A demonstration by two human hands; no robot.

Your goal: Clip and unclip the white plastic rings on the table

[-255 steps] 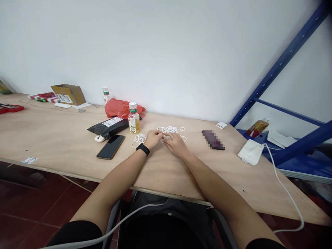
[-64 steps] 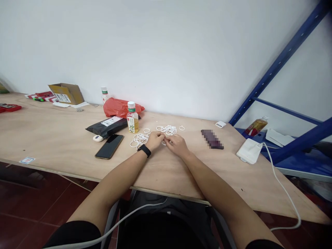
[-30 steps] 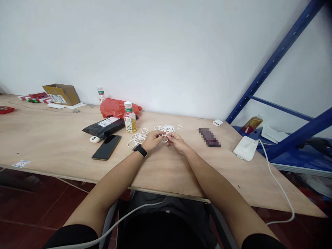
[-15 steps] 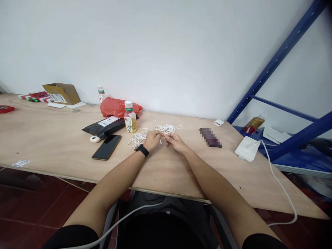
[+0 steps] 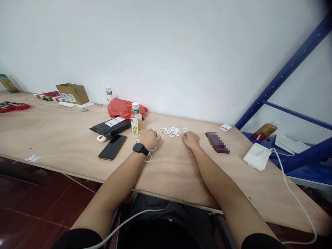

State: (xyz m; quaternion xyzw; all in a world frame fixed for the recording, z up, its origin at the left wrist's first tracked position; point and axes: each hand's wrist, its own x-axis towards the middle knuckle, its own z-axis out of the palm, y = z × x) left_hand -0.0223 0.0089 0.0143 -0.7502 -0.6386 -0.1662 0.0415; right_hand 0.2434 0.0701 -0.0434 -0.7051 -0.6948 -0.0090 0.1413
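My left hand [image 5: 149, 138], with a black watch [image 5: 140, 148] on the wrist, lies fisted on a heap of white rings [image 5: 148, 158] beside the yellow drink bottle [image 5: 136, 119]. A white loop shows under its edge. My right hand [image 5: 191, 140] rests knuckles-up on the wooden table [image 5: 64, 138], fingers curled under, and what is in them is hidden. A second heap of white rings [image 5: 171, 131] lies between and beyond both hands. A single ring [image 5: 185, 130] sits just past the right hand.
A black phone [image 5: 112, 147], a small white device [image 5: 101, 138], a black mailer bag [image 5: 110, 126] and a red bag [image 5: 126, 108] lie to the left. On the right are a dark blurred object [image 5: 217, 142], a white adapter [image 5: 257, 156] with its cable [image 5: 293, 193], and a blue rack [image 5: 290, 65].
The hands, joined on a ring in front of me half a second ago, have parted. The left went to the left heap, the right dropped to the table by the single ring.
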